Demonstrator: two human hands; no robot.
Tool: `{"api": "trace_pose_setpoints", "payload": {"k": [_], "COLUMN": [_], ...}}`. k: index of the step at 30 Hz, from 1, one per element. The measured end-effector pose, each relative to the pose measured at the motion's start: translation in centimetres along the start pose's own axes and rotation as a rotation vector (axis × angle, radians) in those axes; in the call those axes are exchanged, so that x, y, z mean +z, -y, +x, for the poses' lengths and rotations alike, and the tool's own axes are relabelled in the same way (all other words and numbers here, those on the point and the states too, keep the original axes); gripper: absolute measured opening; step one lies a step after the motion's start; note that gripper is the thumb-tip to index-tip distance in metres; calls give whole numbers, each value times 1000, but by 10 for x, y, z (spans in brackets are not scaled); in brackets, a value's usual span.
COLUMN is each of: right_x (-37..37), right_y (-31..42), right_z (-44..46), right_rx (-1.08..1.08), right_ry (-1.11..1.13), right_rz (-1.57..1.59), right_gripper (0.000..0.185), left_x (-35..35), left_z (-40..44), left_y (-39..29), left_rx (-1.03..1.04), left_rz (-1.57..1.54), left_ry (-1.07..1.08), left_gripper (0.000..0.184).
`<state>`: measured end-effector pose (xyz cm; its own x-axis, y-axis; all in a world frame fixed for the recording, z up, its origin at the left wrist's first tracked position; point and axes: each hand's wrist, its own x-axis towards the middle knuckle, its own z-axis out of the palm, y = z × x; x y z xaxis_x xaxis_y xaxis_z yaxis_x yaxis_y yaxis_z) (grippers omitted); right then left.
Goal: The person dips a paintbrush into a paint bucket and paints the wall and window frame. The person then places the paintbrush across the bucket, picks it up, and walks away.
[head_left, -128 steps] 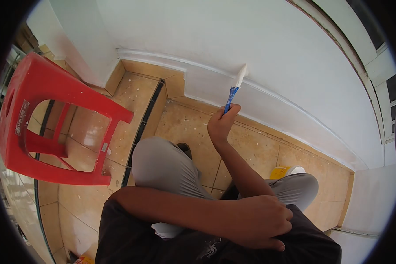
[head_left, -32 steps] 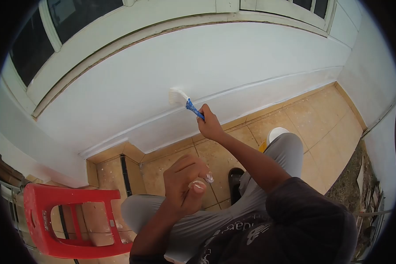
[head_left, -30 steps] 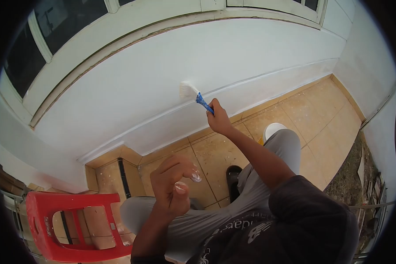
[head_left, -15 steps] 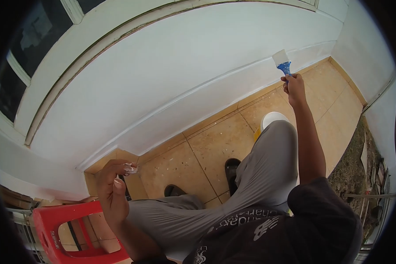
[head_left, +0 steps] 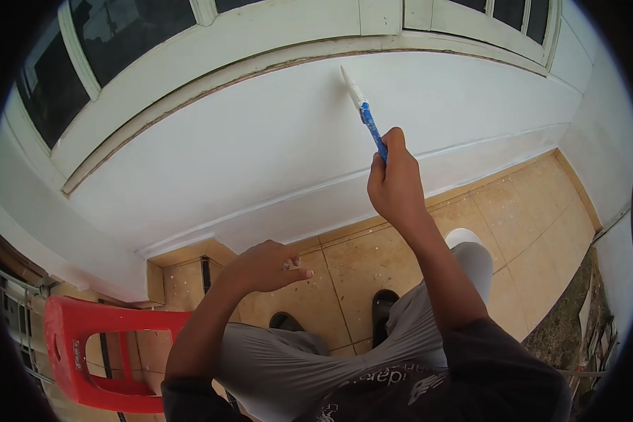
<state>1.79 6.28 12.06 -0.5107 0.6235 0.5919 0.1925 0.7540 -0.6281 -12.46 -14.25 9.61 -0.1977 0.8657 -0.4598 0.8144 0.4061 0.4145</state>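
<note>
A paintbrush (head_left: 373, 126) with a paint-flecked blue handle and white bristles is gripped in my right hand (head_left: 399, 179). Its bristle tip meets, or is very close to, the white wall (head_left: 260, 133), just under the ledge. My left hand (head_left: 271, 267) hovers above the tiled floor near the wall's base, loosely curled with the thumb apart and nothing visible in it. White smears mark its fingers. Behind my right forearm and knee, part of a white round container top (head_left: 463, 236) shows.
A red plastic stool (head_left: 74, 352) stands at lower left beside my left arm. Window frames (head_left: 274, 39) with dark glass run along the top. Tan tiles (head_left: 362, 257) carry white specks. A side wall (head_left: 612, 141) and rough ground (head_left: 566, 309) lie at right.
My right hand has carried the paintbrush left and up against the upper wall. My left hand has moved right, toward my middle. The view has shifted, showing more of the windows.
</note>
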Motion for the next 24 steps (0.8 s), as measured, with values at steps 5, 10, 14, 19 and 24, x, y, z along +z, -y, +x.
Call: {"api": "trace_pose_setpoints", "payload": {"k": [5, 10, 14, 19, 24], "right_x": [89, 134, 113, 36, -34], "right_y": [81, 128, 89, -8, -79], "right_z": [5, -11, 12, 31, 53], "right_rx": [-29, -143, 10, 62, 189], "right_ry": [173, 427, 289, 61, -235], "right_rz": [-16, 505, 593, 376, 103], "right_gripper": [28, 14, 9, 3, 6], "left_x": [70, 105, 72, 66, 68], "left_z": [35, 59, 27, -6, -26], "left_y": [18, 52, 30, 37, 51], "left_rx": [46, 302, 46, 35, 31], "left_rz": [188, -2, 121, 63, 27], "left_ry": [197, -39, 103, 18, 27], "left_gripper": [54, 52, 53, 55, 57]}}
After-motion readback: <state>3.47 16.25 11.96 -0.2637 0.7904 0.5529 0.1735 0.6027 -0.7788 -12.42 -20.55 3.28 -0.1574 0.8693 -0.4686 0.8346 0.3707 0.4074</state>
